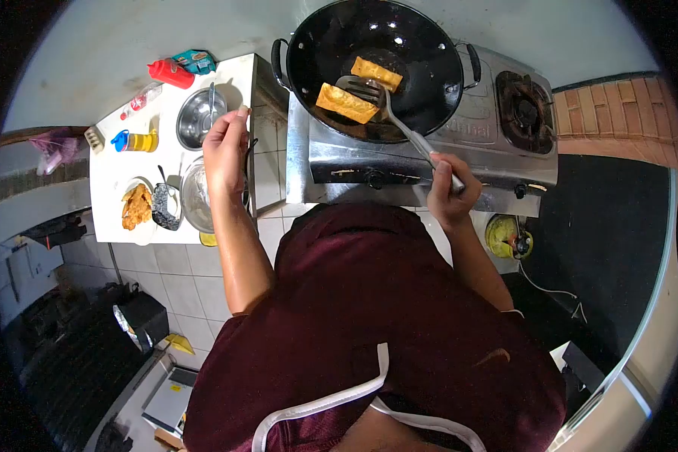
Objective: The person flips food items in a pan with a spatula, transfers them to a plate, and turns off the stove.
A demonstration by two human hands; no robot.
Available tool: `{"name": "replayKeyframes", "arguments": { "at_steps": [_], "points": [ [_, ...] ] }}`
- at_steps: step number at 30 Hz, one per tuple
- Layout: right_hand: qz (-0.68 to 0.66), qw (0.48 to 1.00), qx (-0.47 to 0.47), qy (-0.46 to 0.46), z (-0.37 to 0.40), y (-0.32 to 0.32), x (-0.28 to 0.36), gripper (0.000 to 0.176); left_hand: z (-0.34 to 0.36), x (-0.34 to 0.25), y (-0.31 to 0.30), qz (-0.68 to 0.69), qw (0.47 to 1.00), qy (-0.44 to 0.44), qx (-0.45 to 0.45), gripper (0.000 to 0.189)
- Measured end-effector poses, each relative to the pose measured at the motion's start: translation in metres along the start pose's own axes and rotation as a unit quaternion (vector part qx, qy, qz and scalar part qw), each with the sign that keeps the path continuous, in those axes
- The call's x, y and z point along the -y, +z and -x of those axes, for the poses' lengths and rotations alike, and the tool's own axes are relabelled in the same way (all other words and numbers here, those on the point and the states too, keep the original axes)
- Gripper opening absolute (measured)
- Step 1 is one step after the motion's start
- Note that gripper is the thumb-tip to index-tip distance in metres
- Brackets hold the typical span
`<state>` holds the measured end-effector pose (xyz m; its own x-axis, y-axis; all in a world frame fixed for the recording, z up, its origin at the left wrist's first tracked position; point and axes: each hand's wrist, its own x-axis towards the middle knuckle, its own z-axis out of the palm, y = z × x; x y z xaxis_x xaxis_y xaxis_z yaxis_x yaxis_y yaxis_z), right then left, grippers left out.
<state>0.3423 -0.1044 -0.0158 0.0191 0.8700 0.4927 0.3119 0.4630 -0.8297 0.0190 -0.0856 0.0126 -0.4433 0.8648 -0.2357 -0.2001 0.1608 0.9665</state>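
My right hand (453, 188) is closed around the handle of a slotted metal spatula (418, 139). The spatula's head lies in a black two-handled wok (429, 45), between two golden, rectangular fried pieces. One piece (346, 103) is toward the near left; the other piece (377, 74) lies a little farther back. The wok sits on the left side of a steel gas stove (471, 132). My left hand (227, 151) is raised near the right edge of the white table, with thumb and fingertips pinched together; anything between them is too small to make out.
On the white table (109, 215) stand a steel bowl (192, 139), a larger bowl (194, 200), a plate with fried food (136, 207), a red bottle (171, 73) and a blue-capped yellow container (137, 141). A bare burner (525, 111) is at the stove's right.
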Motion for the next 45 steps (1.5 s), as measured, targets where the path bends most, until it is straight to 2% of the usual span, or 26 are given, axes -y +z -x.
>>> {"name": "replayKeyframes", "arguments": {
  "at_steps": [3, 5, 8, 12, 15, 17, 18, 23, 26, 27, 28, 35, 40, 43, 45],
  "points": [
    [0.002, 0.997, -0.054, 0.052, -0.009, 0.008, -0.006, 0.017, 0.001, -0.002, 0.000, -0.001, 1.000, 0.000, -0.003, 0.016],
    [-0.085, 0.962, -0.106, 0.238, -0.034, 0.011, 0.006, 0.021, 0.002, -0.004, 0.000, -0.005, 1.000, -0.008, 0.001, 0.015],
    [-0.159, 0.954, -0.084, 0.240, -0.060, 0.012, -0.002, 0.024, 0.003, -0.003, 0.000, -0.009, 1.000, -0.008, -0.007, 0.015],
    [-0.154, 0.957, -0.092, 0.227, -0.075, 0.012, -0.012, 0.024, 0.009, -0.003, -0.002, -0.009, 1.000, 0.007, -0.018, 0.015],
    [-0.193, 0.945, -0.070, 0.255, -0.086, 0.003, -0.012, 0.024, 0.016, -0.001, -0.007, 0.000, 1.000, 0.009, -0.023, 0.015],
    [-0.167, 0.944, -0.100, 0.266, -0.094, -0.002, -0.010, 0.025, 0.020, 0.000, -0.010, 0.008, 0.999, 0.013, -0.034, 0.015],
    [-0.086, 0.955, -0.114, 0.259, -0.102, -0.005, -0.008, 0.027, 0.023, 0.001, -0.011, 0.009, 0.999, 0.012, -0.039, 0.015],
    [-0.114, 0.966, -0.093, 0.213, -0.141, -0.008, 0.032, 0.027, 0.040, 0.002, -0.025, 0.015, 0.997, 0.000, -0.075, 0.017],
    [-0.096, 0.971, -0.063, 0.209, -0.164, 0.011, 0.065, 0.027, 0.059, 0.000, -0.042, 0.020, 0.994, 0.016, -0.106, 0.018],
    [-0.134, 0.973, -0.038, 0.185, -0.170, 0.019, 0.069, 0.027, 0.064, 0.001, -0.052, 0.018, 0.992, 0.026, -0.119, 0.018],
    [-0.171, 0.972, -0.013, 0.161, -0.176, 0.030, 0.077, 0.028, 0.069, 0.002, -0.065, 0.033, 0.990, 0.026, -0.133, 0.018],
    [-0.212, 0.963, 0.087, 0.145, -0.167, 0.146, 0.160, 0.028, 0.108, 0.003, -0.178, 0.089, 0.961, 0.047, -0.257, 0.016],
    [-0.236, 0.944, 0.158, 0.168, -0.106, 0.271, 0.201, 0.028, 0.126, 0.009, -0.288, 0.084, 0.944, 0.024, -0.319, 0.016],
    [-0.245, 0.931, 0.197, 0.187, -0.058, 0.356, 0.197, 0.025, 0.139, 0.011, -0.358, 0.083, 0.935, 0.012, -0.345, 0.017],
    [-0.271, 0.910, 0.205, 0.236, -0.021, 0.413, 0.198, 0.022, 0.146, 0.013, -0.401, 0.085, 0.924, 0.003, -0.372, 0.017]
  ]
}}
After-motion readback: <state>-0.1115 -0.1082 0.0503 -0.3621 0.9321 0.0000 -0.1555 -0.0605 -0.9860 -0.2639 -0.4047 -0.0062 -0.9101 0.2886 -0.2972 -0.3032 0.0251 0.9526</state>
